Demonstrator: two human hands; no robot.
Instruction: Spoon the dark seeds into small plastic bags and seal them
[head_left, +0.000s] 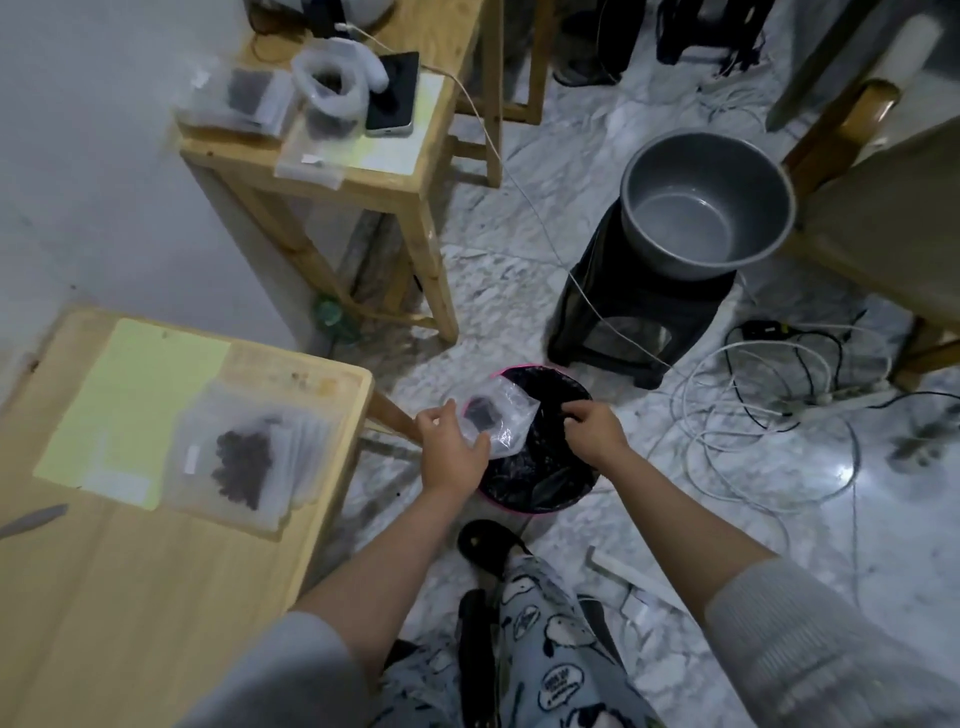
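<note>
The left hand pinches a small clear plastic bag of dark seeds over the pink-rimmed, black-lined waste bin, likely so spills land inside; the right hand pinches its far edge. Filled bags lie near the tabletop's right edge.

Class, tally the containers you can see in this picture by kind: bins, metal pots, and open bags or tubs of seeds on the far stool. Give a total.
Bins: 1
Metal pots: 1
Open seed tubs on the far stool: 1
Total: 3
</note>
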